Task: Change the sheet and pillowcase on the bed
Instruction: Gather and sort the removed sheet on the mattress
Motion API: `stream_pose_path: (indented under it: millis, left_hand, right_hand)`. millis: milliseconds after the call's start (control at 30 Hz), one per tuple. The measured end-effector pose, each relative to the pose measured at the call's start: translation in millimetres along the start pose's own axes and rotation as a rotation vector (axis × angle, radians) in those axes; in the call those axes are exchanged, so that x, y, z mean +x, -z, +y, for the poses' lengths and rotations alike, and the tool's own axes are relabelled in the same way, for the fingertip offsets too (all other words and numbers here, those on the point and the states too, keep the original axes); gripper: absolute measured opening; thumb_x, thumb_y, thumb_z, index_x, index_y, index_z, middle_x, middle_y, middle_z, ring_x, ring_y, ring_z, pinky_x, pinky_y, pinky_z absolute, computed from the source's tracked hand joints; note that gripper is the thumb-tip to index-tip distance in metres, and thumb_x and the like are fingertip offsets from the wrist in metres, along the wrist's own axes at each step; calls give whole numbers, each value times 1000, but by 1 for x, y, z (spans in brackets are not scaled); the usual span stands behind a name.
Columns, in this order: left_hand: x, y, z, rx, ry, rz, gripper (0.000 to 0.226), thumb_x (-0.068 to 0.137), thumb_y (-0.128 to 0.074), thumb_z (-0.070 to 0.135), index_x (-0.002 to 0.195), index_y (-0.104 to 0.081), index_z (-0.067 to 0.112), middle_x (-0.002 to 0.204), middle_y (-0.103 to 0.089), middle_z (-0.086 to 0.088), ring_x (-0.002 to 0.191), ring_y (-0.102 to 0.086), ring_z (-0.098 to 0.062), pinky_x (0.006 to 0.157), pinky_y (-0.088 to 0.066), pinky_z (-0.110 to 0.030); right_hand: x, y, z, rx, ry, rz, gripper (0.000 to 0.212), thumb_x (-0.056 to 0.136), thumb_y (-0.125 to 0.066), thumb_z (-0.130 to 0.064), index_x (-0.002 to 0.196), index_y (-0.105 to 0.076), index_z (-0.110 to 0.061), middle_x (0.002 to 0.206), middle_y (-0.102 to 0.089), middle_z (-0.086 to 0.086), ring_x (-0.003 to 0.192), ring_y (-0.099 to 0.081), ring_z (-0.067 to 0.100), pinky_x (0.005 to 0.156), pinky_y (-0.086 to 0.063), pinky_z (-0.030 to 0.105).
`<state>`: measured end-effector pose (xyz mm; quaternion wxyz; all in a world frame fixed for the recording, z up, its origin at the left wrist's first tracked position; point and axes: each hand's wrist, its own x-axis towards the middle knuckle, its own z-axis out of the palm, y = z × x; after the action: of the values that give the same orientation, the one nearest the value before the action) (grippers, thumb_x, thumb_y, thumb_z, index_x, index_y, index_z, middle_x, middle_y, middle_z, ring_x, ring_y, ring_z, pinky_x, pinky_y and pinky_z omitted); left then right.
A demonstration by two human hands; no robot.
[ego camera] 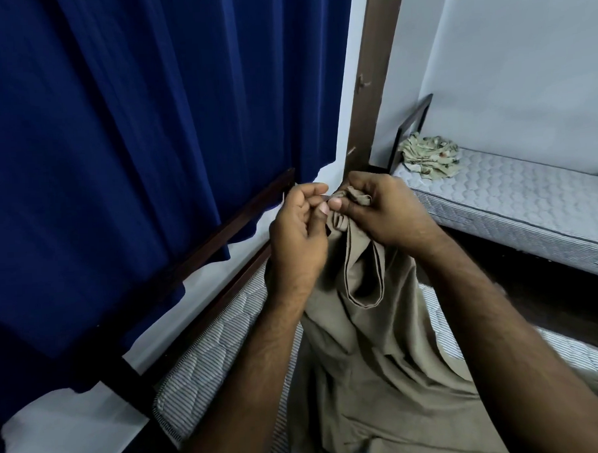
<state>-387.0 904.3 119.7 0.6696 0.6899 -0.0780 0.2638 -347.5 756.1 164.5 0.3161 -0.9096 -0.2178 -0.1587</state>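
Both bare forearms reach forward and upward from the bottom of the view, converging so that the two hands meet close together, nearly touching. The left hand (299,226) is turned palm toward the camera, its fingers (309,191) curled inward with the thumb raised toward the fingertips (a pinching pose). The right hand (382,212) shows its back, knuckles up, its fingers bent and closed around a bunched fold of cloth, thumb pressed beside the left thumb.

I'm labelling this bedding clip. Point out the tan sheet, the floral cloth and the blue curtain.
tan sheet (376,377): head view, on its draped middle.
floral cloth (428,155): head view, centre of the crumpled heap.
blue curtain (132,131): head view, mid-panel folds.
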Motion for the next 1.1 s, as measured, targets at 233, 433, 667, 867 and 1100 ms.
stream_pose_path:
  millis: [233, 433, 667, 867, 1100]
  left_hand:
    - [-5, -8, -6, 117, 40, 6, 37, 89, -71, 7, 117, -51, 21, 106, -70, 4, 94, -70, -3, 87, -58, -33]
    - [-3, 4, -11, 268, 38, 12, 17, 91, -74, 18, 106, -66, 16, 90, -73, 8, 82, -69, -1, 71, -56, -18]
    - [-1, 24, -17, 457, -19, -16, 9, 91, -74, 20, 95, -73, 12, 77, -72, 9, 71, -67, 0, 66, -55, -15]
    - [-4, 24, -22, 517, 72, -66, 16, 92, -71, 20, 79, -65, 15, 62, -59, 12, 57, -56, 2, 56, -40, -9]
    - [-10, 22, -24, 495, 67, -172, 37, 87, -69, 53, 80, -62, 18, 63, -61, -3, 53, -51, -12, 52, -49, -35]
  right_hand:
    - [3, 7, -4, 354, 38, 201, 10, 94, -69, -25, 85, -68, -23, 78, -69, -16, 77, -63, -2, 74, -48, 20]
    - [3, 14, 0, 468, -8, 284, 10, 93, -70, -24, 89, -71, -16, 82, -73, 0, 78, -65, 9, 76, -52, 27]
    - [8, 24, 13, 618, -132, 466, 10, 93, -70, -26, 83, -71, -23, 78, -72, -2, 72, -64, 11, 72, -52, 27]
    - [20, 22, 12, 589, -138, 543, 15, 94, -68, -21, 79, -67, -24, 65, -65, -17, 65, -57, 0, 66, -47, 20]
    - [36, 23, 14, 664, -200, 595, 18, 93, -68, -23, 75, -66, -24, 66, -66, -17, 67, -58, 2, 70, -49, 23]
